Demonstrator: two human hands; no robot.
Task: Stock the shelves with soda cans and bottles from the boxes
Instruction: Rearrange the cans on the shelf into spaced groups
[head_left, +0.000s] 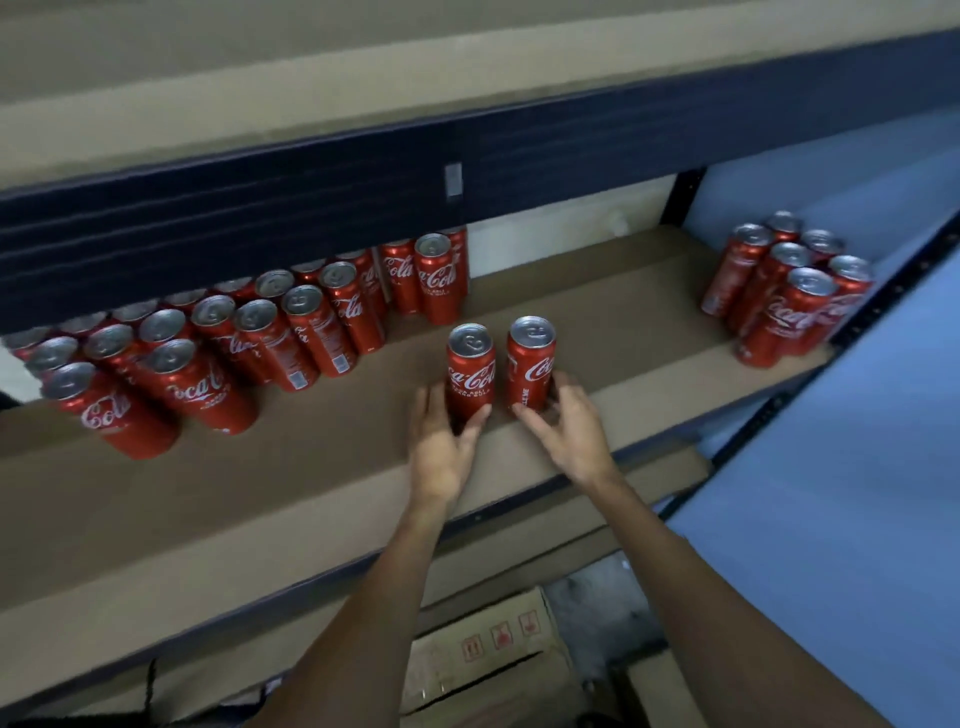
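Two red soda cans stand upright, side by side with a narrow gap between them, about midway along the shelf. They sit between its back edge and its front edge, nearer the front than most of the other cans.

The left hand reaches in from the front edge, and its grip is closed round the lower half of the left can. The thumb lies on the can's right side and the fingers on its left. The silver top and most of the label rise clear above the grip.

The right hand holds the right can in the same way. Its thumb is low on the can's left side and its fingers are wrapped round the right side, so the can stands just beyond the palm. The hands hide the bottoms of both cans, so I cannot tell whether they rest on the shelf.

A large block of cans fills the shelf's back left part in rows and runs under the dark beam of the shelf above. A smaller cluster of cans stands at the shelf's right end, well apart from the held pair. Below the front edge sits a cardboard box.
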